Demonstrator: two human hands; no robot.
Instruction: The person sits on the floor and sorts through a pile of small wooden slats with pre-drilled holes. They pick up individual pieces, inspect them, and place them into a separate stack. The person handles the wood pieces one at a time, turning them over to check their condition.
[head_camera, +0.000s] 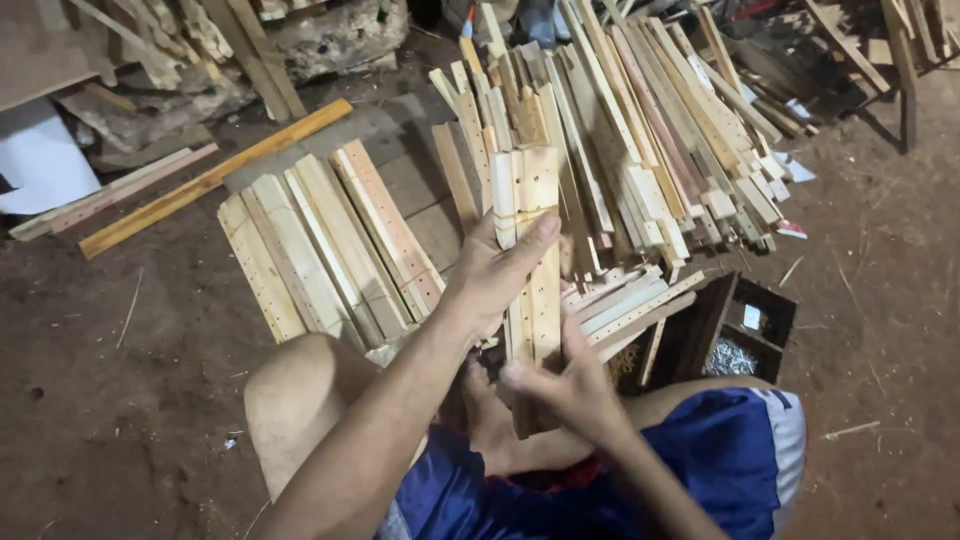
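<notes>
Left hand (497, 268) and right hand (562, 385) both closed around upright bundle of drilled wooden slats (532, 215); beside right knee, dark wooden box (772, 318) holding nails (730, 358).

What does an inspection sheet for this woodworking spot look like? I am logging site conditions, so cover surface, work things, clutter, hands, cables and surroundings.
Surface: bare dirt floor, wood chips scattered.
Job's things: bundle of drilled wooden slats, held upright over the lap.
Clutter: row of flat slats; big heap of slats; long orange plank; dark box of nails.
Hands: left hand in a grip near the bundle's top; right hand in a grip lower down.
Cables: nothing seen.
Surroundings: scrap timber at the back; white sheet.
</notes>
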